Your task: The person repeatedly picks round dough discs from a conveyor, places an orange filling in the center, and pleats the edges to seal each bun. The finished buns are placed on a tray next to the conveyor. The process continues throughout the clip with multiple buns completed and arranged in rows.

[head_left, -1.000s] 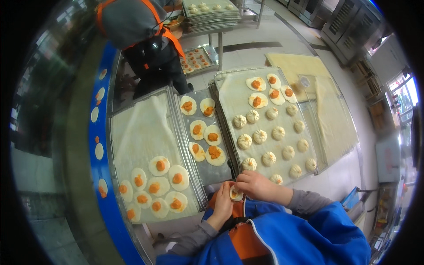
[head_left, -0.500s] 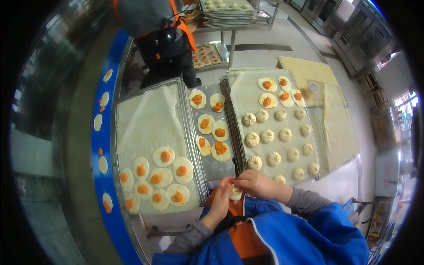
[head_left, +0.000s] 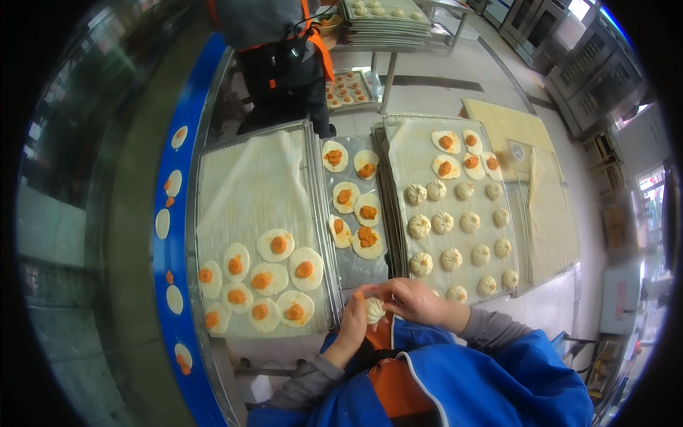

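Centrally, a small pleated bun [head_left: 375, 309] was held between both hands at the near edge of the steel table [head_left: 356, 269]. The left hand [head_left: 353, 320] was cupped closed beneath it, while its top was pinched by the right hand [head_left: 416, 300], just below the right tray [head_left: 427, 142] of finished buns [head_left: 455, 228].

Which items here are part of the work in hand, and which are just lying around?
In use: left hand, right hand, the bun pinched between them, right tray of pleated buns, filled dough rounds.
Idle: stacked trays, folded cloth, ovens.
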